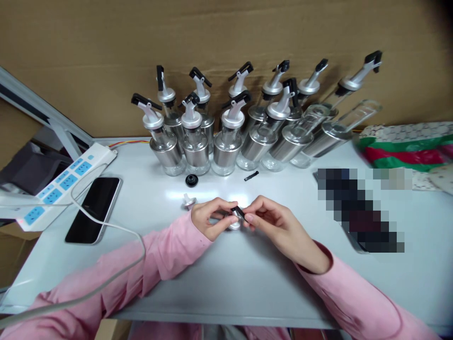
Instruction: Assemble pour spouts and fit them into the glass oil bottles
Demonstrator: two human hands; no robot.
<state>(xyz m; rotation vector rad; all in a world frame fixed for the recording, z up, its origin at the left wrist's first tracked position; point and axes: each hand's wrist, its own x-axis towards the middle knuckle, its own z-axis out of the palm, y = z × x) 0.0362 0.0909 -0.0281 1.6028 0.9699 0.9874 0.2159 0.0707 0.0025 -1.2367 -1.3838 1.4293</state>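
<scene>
My left hand [211, 216] is closed on a silver pour spout [234, 226], low over the table. On the spout sits a black flip lever [240, 214], its end pinched between the thumb and fingers of my right hand [271, 221]. Just beyond my left hand a second silver spout [189, 203] lies loose. Farther off are a round black stopper [191, 180] and a small loose black lever [251, 176]. Behind them stand several glass oil bottles with steel sleeves [226, 153], most topped with silver spouts and black levers. Two front bottles at the right have bare glass necks [311, 119].
At the left are a white power strip [63, 184] and a phone [94, 210]. A grey cable [123, 230] crosses over my left sleeve. To the right lie a blurred-out dark object [361, 212] and a coloured bag [406, 151]. Cardboard [106, 61] stands behind the bottles.
</scene>
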